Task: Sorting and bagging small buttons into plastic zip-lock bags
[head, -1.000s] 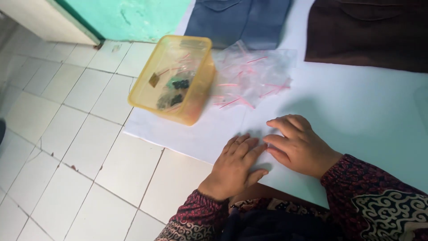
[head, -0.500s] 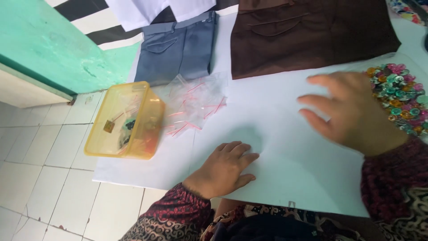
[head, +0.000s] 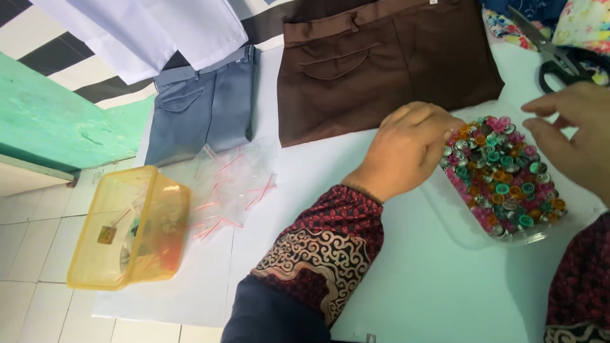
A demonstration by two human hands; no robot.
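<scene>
Clear tray point(head: 459, 230) of coloured buttons point(head: 502, 174): left hand point(head: 406, 149) touching, right hand point(head: 572, 136) above, fingers open.

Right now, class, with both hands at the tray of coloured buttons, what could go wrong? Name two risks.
1. The clear tray is heaped with small buttons. With the left hand touching its edge and the right hand just above, a nudge could scatter them over the white sheet.
2. The scissors lie close behind the right hand, so a careless reach back might meet the blades.
</scene>
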